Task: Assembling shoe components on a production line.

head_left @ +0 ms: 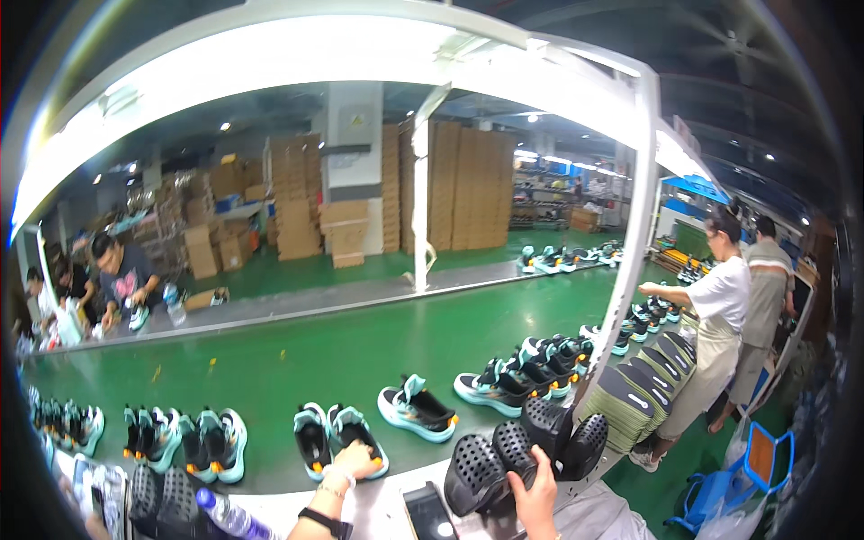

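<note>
Head view, left hand: your left hand point(355, 461) is at lower centre, fingers over the opening of a black-and-teal shoe point(349, 423); whether they pinch it or merely rest there, you cannot tell.
Right hand: your right hand point(535, 493), right of lower centre, has thumb and fingers curled around the side of a black clog point(514, 447).
Shoe risk: a pull on the opening with a loose hold could tip that shoe into its mate point(312, 441), just beside it on the green surface point(297, 369).
Clog risk: a slip of your right hand could drop the clog onto the phone point(429, 515) near it at bottom centre.
Bottle risk: swinging your left forearm outward could knock the purple-capped bottle point(236, 519) at lower left.
Writing: the yellow triangle sign point(357, 120) at upper centre and the pale marks on the insole stack point(621, 405) at right are too small to read; no brand is legible.
</note>
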{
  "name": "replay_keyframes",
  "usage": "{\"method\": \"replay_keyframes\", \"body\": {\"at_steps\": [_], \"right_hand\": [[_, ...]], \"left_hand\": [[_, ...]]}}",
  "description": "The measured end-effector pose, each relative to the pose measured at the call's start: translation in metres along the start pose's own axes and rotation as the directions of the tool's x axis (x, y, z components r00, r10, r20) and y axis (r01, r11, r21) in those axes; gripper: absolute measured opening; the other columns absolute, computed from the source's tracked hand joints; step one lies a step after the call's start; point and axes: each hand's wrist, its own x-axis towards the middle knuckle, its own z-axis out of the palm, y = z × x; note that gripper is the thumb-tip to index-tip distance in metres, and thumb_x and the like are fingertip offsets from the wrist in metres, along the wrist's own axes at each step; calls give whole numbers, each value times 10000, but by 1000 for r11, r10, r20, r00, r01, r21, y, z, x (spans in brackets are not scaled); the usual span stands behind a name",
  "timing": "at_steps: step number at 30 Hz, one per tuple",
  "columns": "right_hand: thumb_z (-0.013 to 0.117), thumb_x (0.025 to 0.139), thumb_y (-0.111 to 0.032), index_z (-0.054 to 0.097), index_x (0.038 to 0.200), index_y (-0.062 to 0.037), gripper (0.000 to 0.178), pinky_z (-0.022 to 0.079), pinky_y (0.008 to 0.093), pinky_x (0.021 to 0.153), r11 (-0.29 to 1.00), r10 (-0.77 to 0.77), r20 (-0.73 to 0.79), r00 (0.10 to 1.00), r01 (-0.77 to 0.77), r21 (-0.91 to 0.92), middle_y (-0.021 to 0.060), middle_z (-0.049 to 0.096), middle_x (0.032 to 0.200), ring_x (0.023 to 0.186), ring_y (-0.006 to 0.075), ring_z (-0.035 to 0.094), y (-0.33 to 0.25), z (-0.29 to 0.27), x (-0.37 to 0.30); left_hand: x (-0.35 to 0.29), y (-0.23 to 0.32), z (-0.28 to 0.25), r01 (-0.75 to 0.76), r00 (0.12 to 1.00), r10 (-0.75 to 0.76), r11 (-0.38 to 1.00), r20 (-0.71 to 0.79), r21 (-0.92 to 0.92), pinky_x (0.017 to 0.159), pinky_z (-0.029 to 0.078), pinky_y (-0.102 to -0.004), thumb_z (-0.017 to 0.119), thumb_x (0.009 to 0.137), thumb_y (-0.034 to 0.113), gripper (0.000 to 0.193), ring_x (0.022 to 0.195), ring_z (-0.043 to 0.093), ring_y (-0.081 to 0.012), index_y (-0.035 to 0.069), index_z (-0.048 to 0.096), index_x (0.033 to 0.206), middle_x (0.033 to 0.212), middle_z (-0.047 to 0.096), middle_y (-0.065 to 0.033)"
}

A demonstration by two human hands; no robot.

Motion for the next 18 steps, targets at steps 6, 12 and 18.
{"method": "replay_keyframes", "body": {"at_steps": [6, 12, 18], "right_hand": [[734, 743, -187, 439, 1245, 30, 621, 404, 416, 969, 979, 144, 95, 985, -128, -158, 272, 518, 1237, 1145, 421, 500, -3, -10, 8], [722, 736, -159, 477, 1219, 15, 569, 411, 415, 941, 977, 160, 38, 986, -152, -148, 243, 563, 1177, 1107, 400, 531, -17, -9, 12], [680, 794, -74, 456, 1226, 45, 501, 447, 309, 888, 864, 86, -112, 990, -18, 503, 163, 597, 1072, 991, 202, 583, -87, -20, 34]], "left_hand": [[-6, 0, 5, -59, 998, 59, 996, -2, -66, 909, 463, -375, 609, 771, 376, 412, 1075, 572, -302, 101, 660, 1074, 1260, 520, -139], [-25, -8, 0, -29, 999, 21, 973, -34, -228, 936, 438, -366, 702, 742, 336, 489, 1095, 563, -308, 28, 607, 1109, 1308, 485, -135], [-51, -8, 27, -260, 780, 38, 927, -625, -269, 1019, 374, -426, 723, 702, 182, 476, 1250, 393, -392, 92, 583, 1148, 1455, 262, -206]]}}
